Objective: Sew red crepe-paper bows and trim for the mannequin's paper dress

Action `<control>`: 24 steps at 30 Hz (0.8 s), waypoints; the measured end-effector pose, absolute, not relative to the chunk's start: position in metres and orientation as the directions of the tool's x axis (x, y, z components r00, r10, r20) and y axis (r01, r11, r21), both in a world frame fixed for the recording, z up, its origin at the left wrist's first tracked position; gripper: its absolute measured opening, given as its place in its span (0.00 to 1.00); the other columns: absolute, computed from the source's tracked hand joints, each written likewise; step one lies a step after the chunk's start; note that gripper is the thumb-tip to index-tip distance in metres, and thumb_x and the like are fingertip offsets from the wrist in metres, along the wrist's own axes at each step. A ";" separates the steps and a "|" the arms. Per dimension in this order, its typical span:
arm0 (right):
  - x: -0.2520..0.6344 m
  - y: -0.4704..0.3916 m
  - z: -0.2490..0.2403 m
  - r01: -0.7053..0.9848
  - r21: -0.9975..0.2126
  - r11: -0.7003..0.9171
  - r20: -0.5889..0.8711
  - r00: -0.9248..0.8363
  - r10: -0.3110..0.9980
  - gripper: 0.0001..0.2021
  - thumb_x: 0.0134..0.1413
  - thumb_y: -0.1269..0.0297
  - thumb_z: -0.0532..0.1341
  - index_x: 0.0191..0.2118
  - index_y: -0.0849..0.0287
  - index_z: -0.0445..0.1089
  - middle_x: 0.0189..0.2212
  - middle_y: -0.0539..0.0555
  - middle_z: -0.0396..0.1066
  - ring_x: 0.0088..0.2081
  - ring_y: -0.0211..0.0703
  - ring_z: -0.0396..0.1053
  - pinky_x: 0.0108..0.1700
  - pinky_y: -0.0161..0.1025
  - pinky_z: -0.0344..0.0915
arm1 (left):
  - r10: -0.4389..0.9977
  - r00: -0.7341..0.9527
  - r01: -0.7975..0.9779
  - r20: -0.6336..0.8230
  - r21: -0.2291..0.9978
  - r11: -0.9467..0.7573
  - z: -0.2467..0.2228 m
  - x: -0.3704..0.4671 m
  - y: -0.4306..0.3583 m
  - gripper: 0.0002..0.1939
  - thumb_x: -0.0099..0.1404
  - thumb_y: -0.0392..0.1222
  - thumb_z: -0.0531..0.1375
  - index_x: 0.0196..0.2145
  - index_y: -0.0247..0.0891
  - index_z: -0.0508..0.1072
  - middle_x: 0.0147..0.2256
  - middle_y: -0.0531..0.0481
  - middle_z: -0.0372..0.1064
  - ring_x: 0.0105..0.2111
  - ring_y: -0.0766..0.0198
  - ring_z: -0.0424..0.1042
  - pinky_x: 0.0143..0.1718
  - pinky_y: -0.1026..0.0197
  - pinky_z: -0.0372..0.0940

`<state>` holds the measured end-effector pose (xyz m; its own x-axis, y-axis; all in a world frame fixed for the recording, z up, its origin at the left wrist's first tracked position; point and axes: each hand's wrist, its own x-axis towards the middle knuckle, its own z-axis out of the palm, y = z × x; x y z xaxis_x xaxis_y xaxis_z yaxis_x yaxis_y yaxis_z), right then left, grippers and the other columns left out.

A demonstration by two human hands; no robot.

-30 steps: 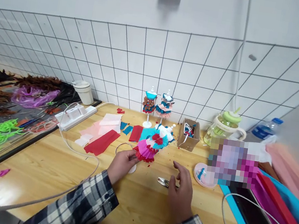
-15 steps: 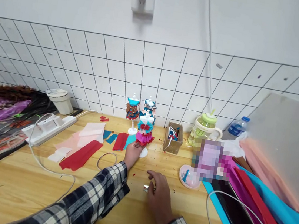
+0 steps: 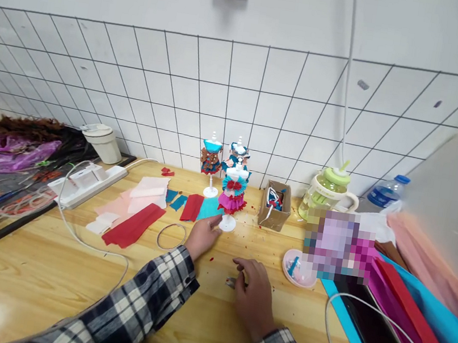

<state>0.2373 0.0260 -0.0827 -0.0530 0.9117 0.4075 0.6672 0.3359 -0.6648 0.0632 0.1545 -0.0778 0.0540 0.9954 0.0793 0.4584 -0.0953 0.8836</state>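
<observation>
A white miniature dress form [image 3: 227, 223] stands upright, wearing a small outfit [image 3: 233, 194] with turquoise pleats, a red bow and a magenta and red ruffled skirt. My left hand [image 3: 203, 236] is at the left edge of its round base, fingers apart and holding nothing. Two more dressed forms stand behind, one in turquoise and brown [image 3: 210, 160], the other partly hidden. My right hand [image 3: 255, 296] rests on the table, fingers loosely stretched, palm down. A small metal tool [image 3: 231, 282] pokes out by its thumb; the rest of it is hidden.
Red [image 3: 133, 226] and pale pink crepe-like pieces lie left, beside a ring [image 3: 171, 236]. A cardboard box [image 3: 274, 215], pink dish [image 3: 299, 269] and lidded cup [image 3: 324, 194] stand right. A phone [image 3: 373, 325] and cable lie over coloured sheets. A power strip [image 3: 87, 185] sits left.
My left hand has come away from under the skirt, down and left to beside the base. My right hand stays nearly in place. The view has shifted slightly down and left.
</observation>
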 end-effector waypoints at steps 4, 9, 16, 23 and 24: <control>0.235 0.026 -0.084 0.681 -0.656 0.325 0.377 -0.077 0.923 0.18 0.48 0.79 0.52 0.43 0.57 0.69 0.34 0.53 0.71 0.38 0.46 0.66 0.42 0.44 0.64 | 0.996 -0.002 0.685 0.089 0.726 -0.063 -0.059 0.019 0.145 0.22 0.58 0.35 0.59 0.52 0.36 0.70 0.54 0.39 0.67 0.56 0.49 0.62 0.59 0.52 0.52; 0.231 0.026 -0.086 0.708 -0.624 0.331 0.372 -0.104 0.922 0.14 0.49 0.78 0.53 0.39 0.58 0.70 0.34 0.54 0.72 0.38 0.47 0.67 0.43 0.45 0.63 | 0.988 -0.138 0.833 0.069 0.548 0.078 -0.049 -0.007 0.164 0.19 0.56 0.43 0.63 0.44 0.32 0.72 0.53 0.32 0.64 0.56 0.41 0.58 0.55 0.47 0.53; 0.232 0.023 -0.084 0.729 -0.604 0.323 0.385 -0.088 0.919 0.15 0.47 0.79 0.52 0.37 0.58 0.71 0.33 0.54 0.73 0.38 0.46 0.67 0.41 0.44 0.64 | 0.979 -0.191 0.826 0.071 0.551 0.121 -0.049 -0.040 0.165 0.08 0.60 0.43 0.57 0.33 0.37 0.72 0.36 0.39 0.73 0.43 0.48 0.69 0.42 0.53 0.60; 0.231 0.024 -0.086 0.742 -0.577 0.342 0.407 -0.102 0.908 0.15 0.48 0.78 0.52 0.37 0.58 0.71 0.33 0.55 0.73 0.37 0.46 0.67 0.41 0.44 0.63 | 0.975 -0.218 0.631 0.048 0.769 0.103 -0.044 -0.065 0.148 0.14 0.64 0.46 0.53 0.40 0.34 0.69 0.31 0.45 0.73 0.33 0.57 0.72 0.35 0.59 0.63; 0.231 0.024 -0.085 0.745 -0.575 0.338 0.408 -0.097 0.908 0.15 0.48 0.78 0.52 0.37 0.58 0.71 0.33 0.55 0.72 0.37 0.46 0.67 0.41 0.44 0.63 | 0.980 -0.195 0.583 0.034 0.808 0.088 -0.042 -0.065 0.143 0.15 0.64 0.47 0.53 0.42 0.33 0.69 0.30 0.46 0.73 0.31 0.59 0.72 0.34 0.60 0.63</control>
